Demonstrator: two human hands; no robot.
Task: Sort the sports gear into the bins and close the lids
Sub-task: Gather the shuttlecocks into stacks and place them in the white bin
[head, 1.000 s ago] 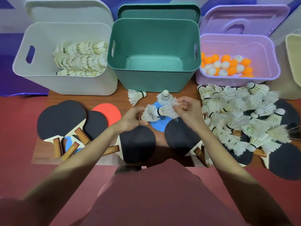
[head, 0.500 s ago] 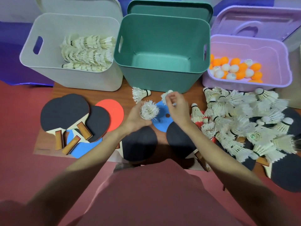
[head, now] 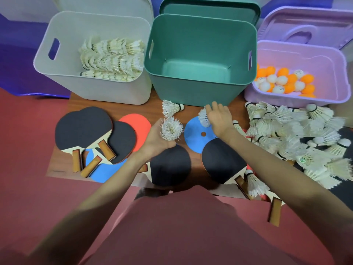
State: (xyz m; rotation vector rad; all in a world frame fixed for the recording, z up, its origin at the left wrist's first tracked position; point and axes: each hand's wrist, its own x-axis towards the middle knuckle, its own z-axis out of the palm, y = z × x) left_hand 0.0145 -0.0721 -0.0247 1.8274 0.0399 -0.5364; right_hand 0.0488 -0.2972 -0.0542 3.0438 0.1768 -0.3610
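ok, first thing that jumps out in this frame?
The big heap of white shuttlecocks at right, in front of the lilac bin of ping-pong balls. Then the empty green bin at centre, and the left hand holding stacked shuttlecocks below it.

place: indoor sorting setup | cues: wooden table (head: 61, 165), red floor (head: 24, 150), lidded storage bins (head: 200, 60)

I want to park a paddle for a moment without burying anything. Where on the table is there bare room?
Bare wood shows in front of the white bin, above the black paddles, and in a thin strip around the lone shuttlecock before the green bin. The green bin holds nothing. Right of the blue disc, the shuttlecock pile crowds everything.
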